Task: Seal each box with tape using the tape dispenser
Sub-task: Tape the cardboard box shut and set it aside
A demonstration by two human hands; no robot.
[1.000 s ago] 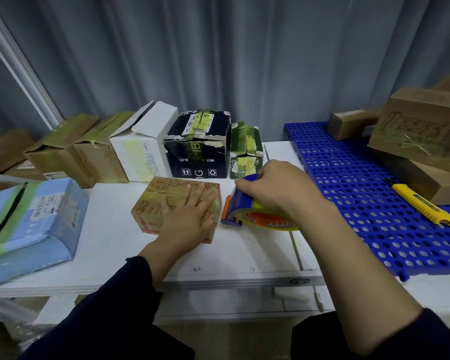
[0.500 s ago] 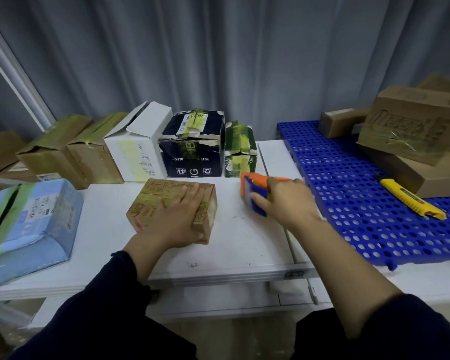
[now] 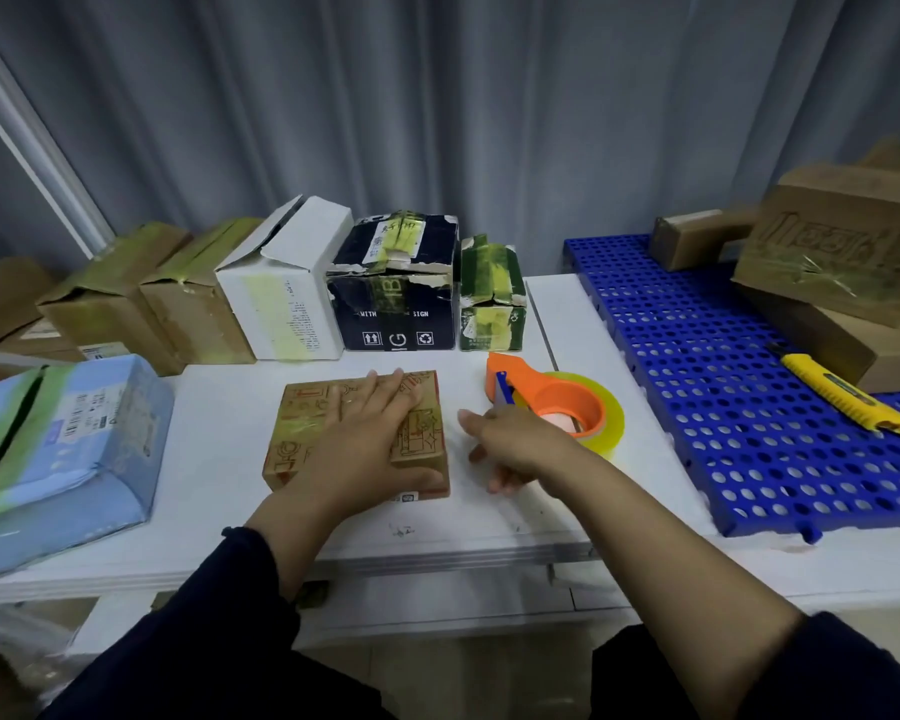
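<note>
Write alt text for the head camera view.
A person's left hand presses flat on a small brown box on a white table, while the open right hand is beside an orange tape dispenser lying there. Taped boxes line the back; a yellow utility knife lies on a blue perforated mat.

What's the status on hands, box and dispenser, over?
Left hand flat on box, open. Right hand open, holding nothing, by dispenser. Dispenser lies on table, right of box. Nothing between them.
</note>
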